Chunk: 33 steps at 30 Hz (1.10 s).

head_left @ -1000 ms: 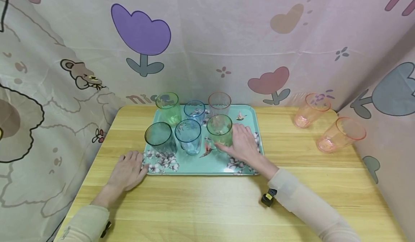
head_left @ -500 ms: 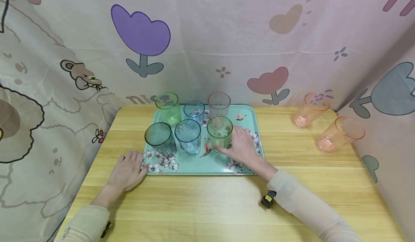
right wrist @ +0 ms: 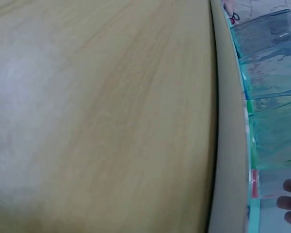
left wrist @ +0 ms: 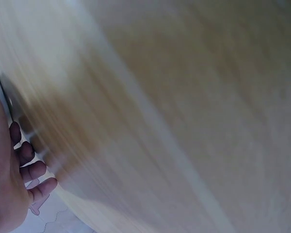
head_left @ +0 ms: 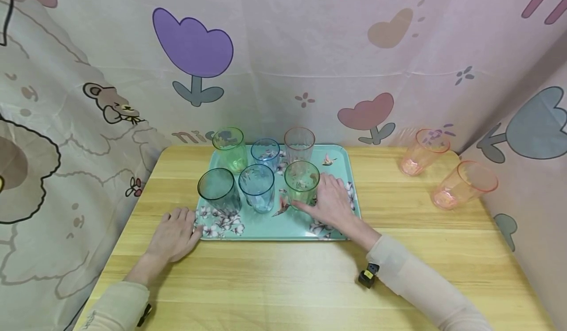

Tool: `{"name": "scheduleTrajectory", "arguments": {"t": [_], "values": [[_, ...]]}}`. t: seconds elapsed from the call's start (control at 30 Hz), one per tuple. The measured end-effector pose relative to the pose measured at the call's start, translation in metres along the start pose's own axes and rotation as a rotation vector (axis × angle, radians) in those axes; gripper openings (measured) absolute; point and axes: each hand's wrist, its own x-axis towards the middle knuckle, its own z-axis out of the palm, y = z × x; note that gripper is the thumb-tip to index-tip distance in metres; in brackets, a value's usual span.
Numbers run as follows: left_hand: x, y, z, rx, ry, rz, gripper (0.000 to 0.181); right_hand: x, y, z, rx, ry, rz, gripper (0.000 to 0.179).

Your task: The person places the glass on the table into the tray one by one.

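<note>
- Two sets of fingers: right hand (head_left: 331, 202) grasps front green glass (head_left: 303, 184); left hand (head_left: 173, 233) rests released beside tray (head_left: 274, 228).
- Front green glass: on tray, right of front blue glass (head_left: 258, 190).
- Orange glasses (head_left: 462, 188): on table (head_left: 274, 281), well right.

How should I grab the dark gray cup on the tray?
I'd hold the dark gray cup around its side, coming from the left: it looks upright and its left is free, while the front blue cup stands close on its right.
</note>
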Motion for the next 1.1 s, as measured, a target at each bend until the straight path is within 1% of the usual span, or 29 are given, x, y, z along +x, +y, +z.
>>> {"name": "scheduleTrajectory", "arguments": {"t": [0.17,0.33,0.43,0.53,0.7,0.87,0.97,1.1], "values": [[-0.001,0.001,0.0,-0.004,0.005,0.0,0.035,-0.002,0.002,-0.007,-0.063,-0.049,0.005,0.105],[-0.001,0.0,0.0,-0.002,0.014,0.002,0.034,-0.004,0.012,-0.013,-0.092,-0.073,-0.009,0.116],[-0.001,0.0,0.0,-0.001,0.017,0.003,0.034,-0.005,0.019,-0.017,-0.115,-0.078,-0.021,0.118],[-0.001,0.0,0.0,0.0,0.019,0.003,0.033,-0.006,0.025,-0.023,-0.147,-0.081,-0.031,0.116],[-0.001,0.0,0.0,0.003,0.022,0.006,0.033,-0.011,0.034,-0.035,-0.159,-0.071,-0.024,0.113],[-0.001,0.0,0.0,0.001,0.021,0.006,0.033,-0.015,0.041,-0.045,-0.154,-0.063,-0.004,0.114],[-0.001,0.0,0.0,-0.001,0.016,0.003,0.033,-0.017,0.047,-0.05,-0.146,-0.05,0.015,0.113],[0.0,0.0,-0.001,-0.003,0.003,-0.002,0.033,-0.021,0.056,-0.056,-0.12,-0.012,0.056,0.111]]}}
